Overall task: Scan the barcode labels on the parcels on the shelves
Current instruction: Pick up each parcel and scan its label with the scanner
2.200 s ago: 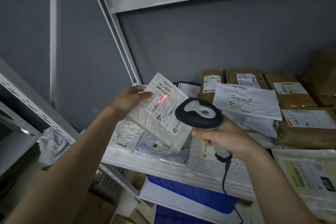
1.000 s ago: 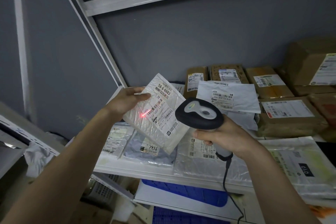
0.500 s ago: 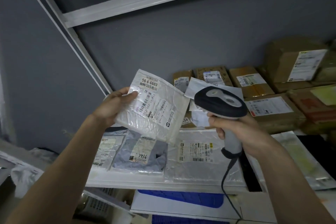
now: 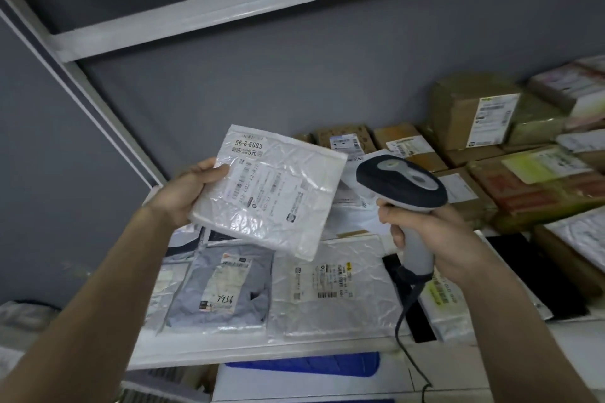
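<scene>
Parcels crowd a white shelf (image 4: pixel 262 350) against a grey wall, and two bare hands work above its near edge. The left hand (image 4: pixel 186 193) holds up a white bubble mailer (image 4: pixel 281 203) by its left edge, thumb curled over the front and the other fingers hidden behind, so the packet tilts with its printed label (image 4: pixel 258 180) facing the camera; a small sticker at the top reads 56-6-6603. Just right of the mailer, the right hand (image 4: pixel 432 239) wraps its fingers around the pale grip of a handheld barcode scanner (image 4: pixel 402 183), whose dark head sits level with the mailer's right edge and close beside it, not touching. A black cable (image 4: pixel 402 330) drops from the base of the grip towards the near right. Lying flat on the shelf below the raised packet are a clear bag with grey cloth (image 4: pixel 226 291), marked 7936 by hand, and to its right a crinkled white mailer (image 4: pixel 330 288) with a barcode label. Brown cardboard boxes (image 4: pixel 474 114) with labels are stacked at the far right. A blue crate (image 4: pixel 304 363) shows under the shelf.
</scene>
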